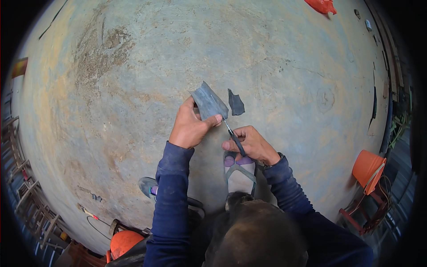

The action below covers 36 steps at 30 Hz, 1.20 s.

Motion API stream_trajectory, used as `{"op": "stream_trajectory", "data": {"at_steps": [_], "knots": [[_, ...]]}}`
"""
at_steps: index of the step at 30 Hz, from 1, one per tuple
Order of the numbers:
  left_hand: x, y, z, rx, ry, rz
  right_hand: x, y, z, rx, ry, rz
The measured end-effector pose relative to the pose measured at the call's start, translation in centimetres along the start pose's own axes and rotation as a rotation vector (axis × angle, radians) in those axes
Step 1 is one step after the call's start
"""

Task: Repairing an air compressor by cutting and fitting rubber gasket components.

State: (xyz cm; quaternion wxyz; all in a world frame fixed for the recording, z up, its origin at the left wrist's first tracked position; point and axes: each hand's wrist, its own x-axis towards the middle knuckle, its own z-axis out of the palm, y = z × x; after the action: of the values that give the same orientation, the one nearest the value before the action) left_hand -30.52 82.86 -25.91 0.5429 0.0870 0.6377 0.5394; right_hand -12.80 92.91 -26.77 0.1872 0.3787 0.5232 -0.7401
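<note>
My left hand (pixel 189 127) grips a bent grey piece of rubber-like sheet (pixel 207 100), its thumb pressing on the near right corner and the fingers partly hidden behind it. Black-handled scissors (pixel 236 141) are in my right hand (pixel 252 146), with thumb and fingers closed around the handles. Their blades point up and left, and the tips meet the sheet's edge close to my left thumb. Whether the blades have cut into it I cannot tell. Just right of the sheet, a dark ragged scrap (pixel 236 103) lies on the concrete floor.
My sandaled foot (pixel 240 175) rests below the scissors. An orange bucket (pixel 367 168) stands at the right above a red stool-like frame (pixel 362 216). Wooden racks (pixel 33 198) line the left edge. A rounded orange object (pixel 124 242) sits lower left; a red bag (pixel 322 6) lies far off.
</note>
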Motion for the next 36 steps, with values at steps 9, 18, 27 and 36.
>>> {"op": "stream_trajectory", "data": {"at_steps": [9, 18, 27, 36], "knots": [[-0.3, 0.2, -0.1, 0.030, -0.011, -0.020, -0.5, -0.1, -0.2, 0.083, -0.059, 0.016], [-0.1, -0.4, 0.5, -0.004, 0.058, 0.042, -0.5, -0.4, 0.0, 0.095, -0.032, -0.008], [0.2, -1.5, 0.9, 0.008, 0.006, -0.045, -0.2, 0.0, 0.0, 0.013, 0.036, 0.041], [-0.2, -1.0, 1.2, -0.112, 0.038, -0.101, 0.1, 0.5, -0.1, -0.046, 0.047, 0.086]]}}
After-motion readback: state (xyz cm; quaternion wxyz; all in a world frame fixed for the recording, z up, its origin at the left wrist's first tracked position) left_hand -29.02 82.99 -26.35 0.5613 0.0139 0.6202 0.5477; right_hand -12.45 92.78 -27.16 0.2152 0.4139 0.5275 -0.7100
